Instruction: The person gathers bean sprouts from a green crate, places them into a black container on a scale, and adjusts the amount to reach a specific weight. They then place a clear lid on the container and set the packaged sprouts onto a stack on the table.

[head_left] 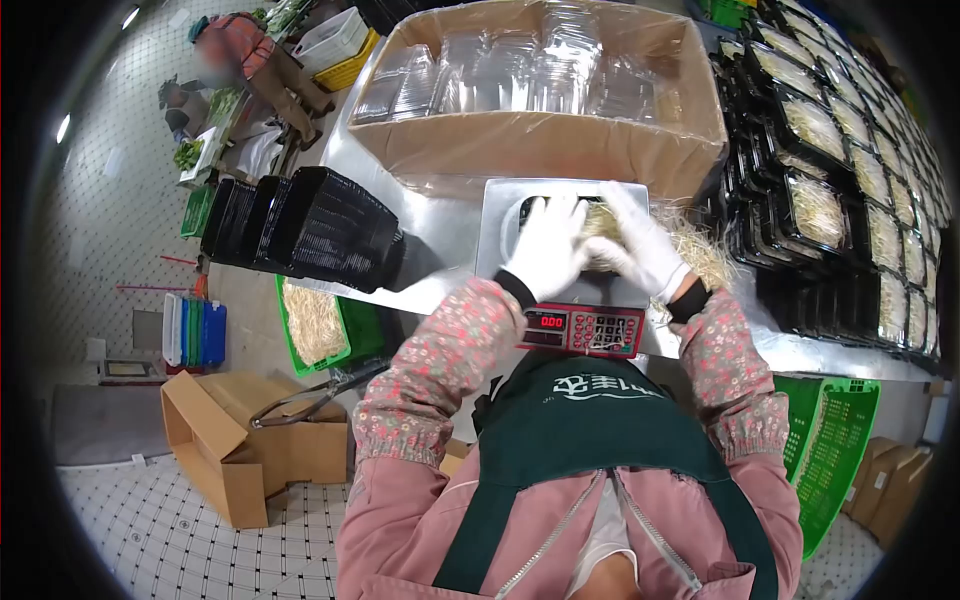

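Note:
My left hand (548,248), in a white glove, lies over the left part of a black tray with its fingers stretched out. My right hand (645,245), gloved the same way, reaches over the tray's right side, fingers extended and thumb apart. Between them shows a clump of pale yellow-green sprouts (600,220) that both hands touch. Most of the tray is hidden under the gloves. It rests on the metal plate of a weighing scale (497,215), whose red panel (582,330) reads 0.00. Loose sprouts (702,255) lie on the table beside my right hand.
A cardboard box (540,150) of clear plastic lids stands behind the scale. Stacked black trays (330,230) are at left; filled trays (815,210) pile high at right. Below the table sit a green crate (315,325) of sprouts and an open carton (250,440). People work at far left.

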Tool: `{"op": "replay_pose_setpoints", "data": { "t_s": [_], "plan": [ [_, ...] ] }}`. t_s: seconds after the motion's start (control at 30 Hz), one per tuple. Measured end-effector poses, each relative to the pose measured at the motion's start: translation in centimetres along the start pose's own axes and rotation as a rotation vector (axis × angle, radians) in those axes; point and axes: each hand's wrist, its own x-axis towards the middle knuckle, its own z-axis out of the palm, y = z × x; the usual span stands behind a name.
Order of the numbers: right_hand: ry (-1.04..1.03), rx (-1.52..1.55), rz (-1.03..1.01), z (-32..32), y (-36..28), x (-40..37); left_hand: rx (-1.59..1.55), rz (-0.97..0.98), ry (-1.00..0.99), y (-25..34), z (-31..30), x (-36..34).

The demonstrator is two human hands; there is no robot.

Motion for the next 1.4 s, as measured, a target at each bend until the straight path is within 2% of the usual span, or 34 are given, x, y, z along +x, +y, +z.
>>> {"op": "replay_pose_setpoints", "data": {
  "t_s": [0.03, 0.1, 0.17, 0.2, 0.23, 0.37, 0.43, 0.47, 0.5, 0.57, 0.67, 0.73, 0.87, 0.97, 1.0, 1.03, 1.1, 1.17, 1.2, 1.23, 1.3, 1.4],
  "plan": [
    [-0.033, 0.037, 0.011, 1.2, -0.8, -0.1, 0.055, 0.095, 0.052, 0.7, 0.9, -0.9],
    [-0.129, -0.203, 0.123, 4.3, -0.7, -0.7, 0.039, 0.083, 0.054, 0.6, 2.0, -1.9],
    [-0.089, -0.145, 0.158, 5.8, -0.3, -0.7, 0.045, 0.102, 0.12, -0.4, 3.3, -1.4],
    [-0.09, -0.103, 0.19, 5.4, -0.5, -0.4, -0.079, 0.021, 0.086, 0.6, 2.0, -0.8],
    [-0.143, -0.102, 0.237, 4.6, -1.3, 0.1, -0.044, 0.035, 0.094, 0.1, 2.5, -0.5],
    [-0.109, 0.154, 0.204, 3.6, 1.1, -0.1, -0.084, 0.049, 0.082, -0.3, 1.6, 0.1],
    [-0.012, 0.428, 0.153, -0.6, 0.7, 0.3, -0.091, 0.023, 0.054, -0.4, 1.1, 0.6],
    [0.092, 0.361, 0.108, -2.0, 0.9, 0.4, -0.076, 0.03, 0.053, -0.6, 0.9, 0.7],
    [0.118, 0.506, 0.18, -3.2, 1.2, 0.4, -0.061, 0.015, 0.06, -0.5, 1.0, 1.0],
    [-0.067, 0.48, 0.234, -5.9, 0.4, 0.1, -0.029, -0.014, 0.072, -0.6, 1.3, 1.8],
    [-0.354, -0.139, 0.038, -3.9, -0.2, -0.5, 0.013, -0.02, 0.05, -0.6, 1.8, 2.0],
    [-0.279, -0.242, -0.089, 0.2, 1.4, -1.3, 0.005, -0.006, 0.051, -0.8, 2.2, 1.8],
    [-0.172, -0.148, -0.18, -0.1, 2.6, -1.6, -0.058, 0.046, 0.078, -1.2, 2.4, 1.3],
    [-0.24, 0.004, 0.048, -4.9, 1.0, -0.7, -0.126, 0.04, 0.087, -0.7, 1.2, 0.7],
    [-0.105, 0.051, 0.069, -5.4, 1.5, -0.6, -0.151, 0.018, 0.118, -0.2, 0.7, 0.3],
    [-0.133, -0.003, 0.143, -6.1, 2.1, 0.1, -0.176, -0.001, 0.146, 0.2, 0.6, 0.0],
    [0.002, -0.324, 0.086, -5.3, 1.7, 0.0, -0.087, 0.027, 0.169, 0.2, 1.6, -0.1],
    [-0.131, -0.498, 0.141, -3.0, 1.9, 0.2, -0.029, 0.047, 0.162, -0.2, 2.1, 0.3],
    [-0.23, -0.524, 0.147, -2.5, 1.8, 0.4, -0.017, 0.051, 0.14, -0.4, 2.1, 0.5],
    [-0.22, -0.544, 0.135, -1.4, 2.3, 0.5, -0.007, 0.053, 0.117, -0.6, 2.1, 0.6],
    [-0.102, -0.556, 0.087, -1.0, 2.9, 0.5, 0.009, 0.057, 0.113, -0.8, 2.0, 0.9],
    [-0.045, -0.487, 0.1, -3.7, 3.2, 0.1, -0.004, 0.041, 0.071, -0.6, 1.6, 1.0]
  ]
}}
